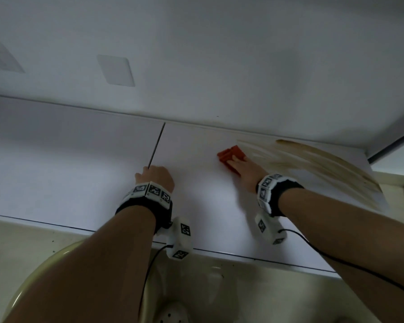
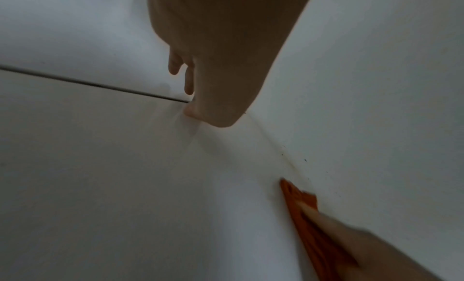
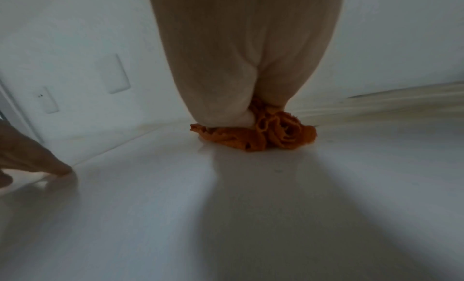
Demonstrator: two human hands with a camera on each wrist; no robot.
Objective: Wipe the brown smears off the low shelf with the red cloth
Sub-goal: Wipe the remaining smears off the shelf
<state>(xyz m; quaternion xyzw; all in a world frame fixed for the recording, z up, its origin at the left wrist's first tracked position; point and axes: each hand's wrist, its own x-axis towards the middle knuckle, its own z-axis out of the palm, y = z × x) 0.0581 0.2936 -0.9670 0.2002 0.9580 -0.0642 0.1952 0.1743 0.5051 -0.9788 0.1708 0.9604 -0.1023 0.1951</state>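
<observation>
Cloth (image 1: 231,156), red and bunched, lies on the white shelf (image 1: 208,201) near the back wall, pressed flat under the straight fingers of my right hand (image 1: 244,170). Brown smears (image 1: 313,164) streak the shelf just right of the cloth. My left hand (image 1: 155,177) rests fingertips-down, holding nothing, beside a dark seam (image 1: 156,145).

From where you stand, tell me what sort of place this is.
Probably an indoor room at home, perhaps a bathroom: a white low shelf with brown smears against a plain white wall with blank switch plates, and a pale round basin below.
</observation>
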